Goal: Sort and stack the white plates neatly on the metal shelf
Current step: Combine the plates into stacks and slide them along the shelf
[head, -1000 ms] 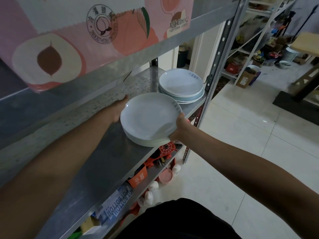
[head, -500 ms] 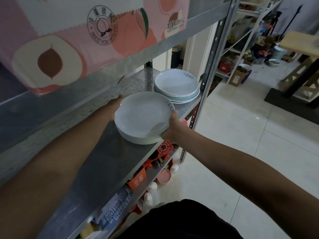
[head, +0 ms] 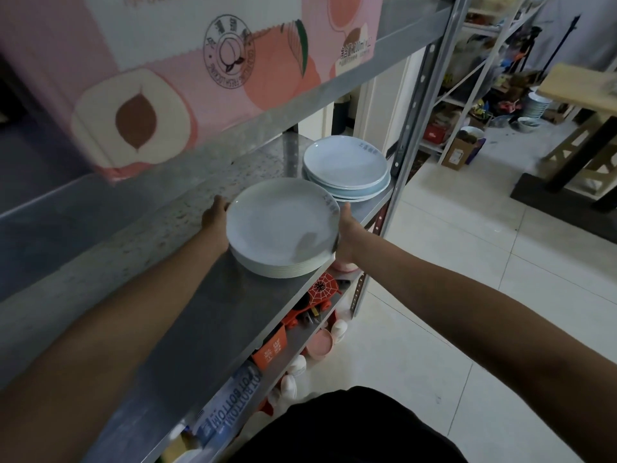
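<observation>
Metal shelf (head: 213, 315): second plate stack (head: 347, 168) at 1 o'clock. Left hand (head: 215, 217) and right hand (head: 345, 228) each grasp the near plate stack (head: 280, 228), at 9 and 3 o'clock.

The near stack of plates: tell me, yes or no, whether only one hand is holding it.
No. The left hand and the right hand both grip opposite rims of the near stack of plates on the metal shelf.

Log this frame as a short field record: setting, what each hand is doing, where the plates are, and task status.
setting: metal shelf, storage room
left hand: grip on far-left rim of near plate stack
right hand: grip on right rim of the same stack
near plate stack: at shelf's front edge; contact with shelf unclear
far plate stack: resting on shelf, behind, untouched
shelf above: pink peach carton
status: two separate stacks, not merged
</observation>
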`<state>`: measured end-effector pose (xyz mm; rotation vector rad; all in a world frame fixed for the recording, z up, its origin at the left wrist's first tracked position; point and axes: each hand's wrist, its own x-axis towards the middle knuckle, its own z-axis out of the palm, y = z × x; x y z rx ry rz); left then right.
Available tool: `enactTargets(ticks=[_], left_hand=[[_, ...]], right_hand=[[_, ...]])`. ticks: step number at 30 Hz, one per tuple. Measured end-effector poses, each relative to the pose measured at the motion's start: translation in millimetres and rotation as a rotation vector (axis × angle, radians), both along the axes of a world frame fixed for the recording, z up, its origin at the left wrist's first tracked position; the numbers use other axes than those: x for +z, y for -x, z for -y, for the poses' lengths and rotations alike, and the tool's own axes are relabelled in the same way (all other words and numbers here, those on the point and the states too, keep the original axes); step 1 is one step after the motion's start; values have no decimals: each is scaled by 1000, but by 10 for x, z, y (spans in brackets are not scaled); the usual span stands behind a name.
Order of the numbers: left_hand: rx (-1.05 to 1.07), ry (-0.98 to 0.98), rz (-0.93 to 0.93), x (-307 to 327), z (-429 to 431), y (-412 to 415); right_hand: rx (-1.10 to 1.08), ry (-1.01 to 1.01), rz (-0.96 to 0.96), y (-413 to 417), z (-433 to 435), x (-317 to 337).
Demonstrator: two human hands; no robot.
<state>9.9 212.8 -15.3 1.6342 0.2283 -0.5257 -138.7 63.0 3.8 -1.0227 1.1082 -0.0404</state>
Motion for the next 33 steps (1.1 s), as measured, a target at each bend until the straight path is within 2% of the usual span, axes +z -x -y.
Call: enactTargets(ticks=[3, 4, 8, 15, 20, 24, 28, 31, 33], left_hand=[[83, 93, -53, -119, -40, 169], [102, 111, -63, -147, -42, 217], [164, 171, -35, -167, 12, 375], [239, 235, -56, -131, 55, 426], [237, 213, -58, -131, 44, 419], [179, 128, -34, -113, 20, 336], [-8, -47, 35, -2, 21, 126], [-154, -120, 54, 94, 39, -23], [-227, -158, 59, 101, 49, -159]], right_hand=[[31, 235, 6, -125, 7, -136], [22, 241, 20, -126, -7, -118], [-8, 118, 83, -107, 71, -35], [-16, 82, 108, -127, 43, -29], [-30, 60, 108, -139, 46, -57], [-108, 27, 82, -167, 10, -39], [-157, 117, -111, -132, -93, -55], [-253, -99, -165, -153, -80, -76], [-291, -149, -169, -164, -87, -36]])
